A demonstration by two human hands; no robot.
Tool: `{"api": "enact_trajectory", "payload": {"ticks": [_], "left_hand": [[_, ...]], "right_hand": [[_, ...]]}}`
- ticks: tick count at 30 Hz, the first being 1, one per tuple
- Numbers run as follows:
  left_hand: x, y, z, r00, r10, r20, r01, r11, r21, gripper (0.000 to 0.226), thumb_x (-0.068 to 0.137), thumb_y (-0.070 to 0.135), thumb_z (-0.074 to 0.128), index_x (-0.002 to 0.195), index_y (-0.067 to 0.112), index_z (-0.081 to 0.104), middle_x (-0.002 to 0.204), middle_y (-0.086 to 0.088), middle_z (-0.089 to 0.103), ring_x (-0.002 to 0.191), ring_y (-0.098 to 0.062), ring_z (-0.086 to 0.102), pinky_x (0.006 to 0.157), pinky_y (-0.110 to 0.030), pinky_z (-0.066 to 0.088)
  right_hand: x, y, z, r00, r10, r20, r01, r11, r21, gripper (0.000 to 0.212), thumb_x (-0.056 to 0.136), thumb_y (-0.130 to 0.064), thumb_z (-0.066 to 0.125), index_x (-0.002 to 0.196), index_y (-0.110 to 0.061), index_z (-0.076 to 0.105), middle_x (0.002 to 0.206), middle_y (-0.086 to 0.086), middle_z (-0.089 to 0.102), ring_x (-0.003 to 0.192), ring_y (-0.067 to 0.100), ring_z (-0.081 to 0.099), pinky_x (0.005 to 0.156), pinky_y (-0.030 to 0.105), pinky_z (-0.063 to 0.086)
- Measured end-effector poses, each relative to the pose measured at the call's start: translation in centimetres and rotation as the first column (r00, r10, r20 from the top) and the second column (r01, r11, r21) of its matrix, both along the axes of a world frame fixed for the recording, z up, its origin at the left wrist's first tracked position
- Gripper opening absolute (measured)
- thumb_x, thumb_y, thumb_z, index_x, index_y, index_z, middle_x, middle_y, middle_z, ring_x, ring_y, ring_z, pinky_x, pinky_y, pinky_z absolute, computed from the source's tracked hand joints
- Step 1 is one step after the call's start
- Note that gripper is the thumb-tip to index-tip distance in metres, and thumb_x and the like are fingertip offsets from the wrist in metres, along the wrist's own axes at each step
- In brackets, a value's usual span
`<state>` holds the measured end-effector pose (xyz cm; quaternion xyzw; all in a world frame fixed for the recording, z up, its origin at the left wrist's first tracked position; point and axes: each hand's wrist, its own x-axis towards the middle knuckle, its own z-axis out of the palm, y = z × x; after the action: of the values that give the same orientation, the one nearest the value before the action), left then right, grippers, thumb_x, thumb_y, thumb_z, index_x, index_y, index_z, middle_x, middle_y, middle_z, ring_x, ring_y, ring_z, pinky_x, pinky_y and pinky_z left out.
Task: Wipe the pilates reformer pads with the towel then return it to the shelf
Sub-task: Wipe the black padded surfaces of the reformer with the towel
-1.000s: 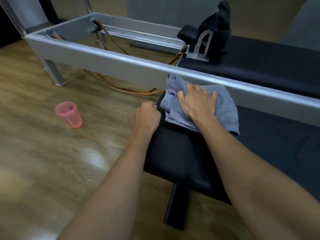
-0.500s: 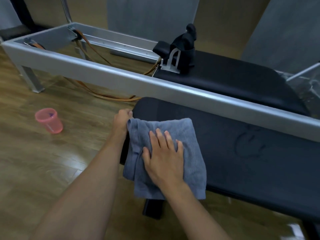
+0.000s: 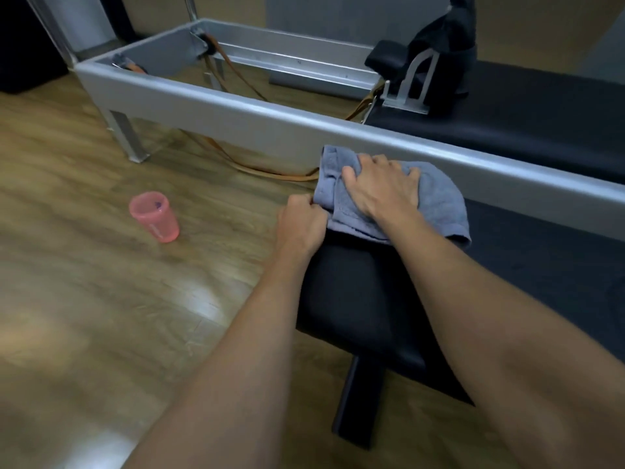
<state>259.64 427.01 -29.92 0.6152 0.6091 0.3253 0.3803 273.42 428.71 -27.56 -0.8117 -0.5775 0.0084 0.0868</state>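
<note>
- The grey-blue terry towel point(image 3: 439, 201) lies crumpled on the far left end of the long black padded reformer pad point(image 3: 365, 299). Its far edge is just beside the silver metal frame rail point(image 3: 236, 120).
- The right hand point(image 3: 378, 184) lies palm-down on the towel. The fingers are spread and a little bent, and they press the cloth onto the pad without closing around it.
- The left hand point(image 3: 301, 225) is at the end of the pad with its fingers curled. It seems to pinch the left edge of the towel, but the contact is partly hidden.
- The step in hand is, I judge, the wiping of this pad. The return to the shelf is not yet due, and no shelf is in view.
- To do it well, I would flatten the bunched cloth, so that more of it touches the surface.
- I would keep the pressure even, and make overlapping strokes along the length, also over the rounded end and the side edges.
- The second black pad point(image 3: 541, 113) beyond the rail probably needs the same care.
- A pink translucent plastic cup point(image 3: 154, 216) stands upright on the wooden floor point(image 3: 84, 299), well apart from the pad. A small dark mark shows inside it, and I cannot tell what it is.
- The open frame holds only orange-brown straps point(image 3: 236, 164), which trail down to the floor.
</note>
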Motion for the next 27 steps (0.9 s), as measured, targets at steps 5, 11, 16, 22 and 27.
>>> {"api": "enact_trajectory", "payload": {"ticks": [5, 11, 16, 22, 27], "left_hand": [[0.6, -0.2, 0.5, 0.994, 0.073, -0.081, -0.067, 0.995, 0.067, 0.030, 0.094, 0.014, 0.039, 0.103, -0.002, 0.064, 0.113, -0.029, 0.063, 0.105, -0.043, 0.057, 0.081, -0.037, 0.041], [0.7, -1.5, 1.9, 0.982, 0.026, -0.186, -0.011, 0.996, 0.086, 0.037, 0.100, 0.026, 0.032, 0.123, 0.007, 0.055, 0.123, -0.025, 0.059, 0.113, -0.041, 0.054, 0.093, -0.042, 0.040], [3.4, -6.8, 4.3, 0.971, -0.188, -0.150, 0.229, 0.914, 0.335, 0.049, 0.083, 0.022, 0.029, 0.115, 0.010, 0.065, 0.116, -0.013, 0.068, 0.108, -0.029, 0.062, 0.101, -0.045, 0.042], [9.9, -10.7, 5.6, 0.917, -0.390, -0.079, 0.397, 0.882, 0.255, 0.050, 0.084, 0.026, 0.027, 0.110, 0.015, 0.068, 0.115, -0.004, 0.069, 0.107, -0.023, 0.061, 0.103, -0.046, 0.040], [13.0, -9.7, 4.2, 0.878, -0.402, -0.260, 0.466, 0.840, 0.278, 0.035, 0.093, 0.022, 0.039, 0.112, 0.015, 0.067, 0.116, -0.005, 0.069, 0.109, -0.025, 0.060, 0.105, -0.045, 0.038]], "right_hand": [[-1.0, -3.8, -0.1, 0.992, 0.125, -0.006, -0.125, 0.992, 0.034, 0.055, 0.095, -0.042, 0.025, 0.146, -0.024, 0.034, 0.158, 0.004, 0.029, 0.144, 0.026, 0.023, 0.110, 0.057, 0.015], [-2.5, -13.4, -0.5, 0.983, 0.183, 0.024, -0.185, 0.981, 0.063, 0.057, 0.094, -0.043, 0.035, 0.148, -0.025, 0.035, 0.158, 0.001, 0.030, 0.145, 0.023, 0.023, 0.112, 0.055, 0.014], [-0.3, -20.3, 0.3, 0.985, 0.169, 0.023, -0.170, 0.984, 0.045, 0.061, 0.091, -0.047, 0.026, 0.146, -0.024, 0.037, 0.157, 0.000, 0.033, 0.145, 0.022, 0.024, 0.114, 0.051, 0.016], [6.2, -25.9, 0.7, 0.999, 0.014, 0.031, -0.014, 1.000, 0.002, 0.061, 0.092, -0.047, 0.024, 0.149, -0.028, 0.032, 0.160, -0.003, 0.026, 0.147, 0.018, 0.017, 0.117, 0.047, 0.011], [8.5, -30.1, 0.2, 0.991, -0.116, 0.070, 0.115, 0.993, 0.022, 0.067, 0.090, -0.055, 0.017, 0.149, -0.029, 0.034, 0.158, -0.002, 0.031, 0.147, 0.020, 0.022, 0.118, 0.050, 0.011]]}}
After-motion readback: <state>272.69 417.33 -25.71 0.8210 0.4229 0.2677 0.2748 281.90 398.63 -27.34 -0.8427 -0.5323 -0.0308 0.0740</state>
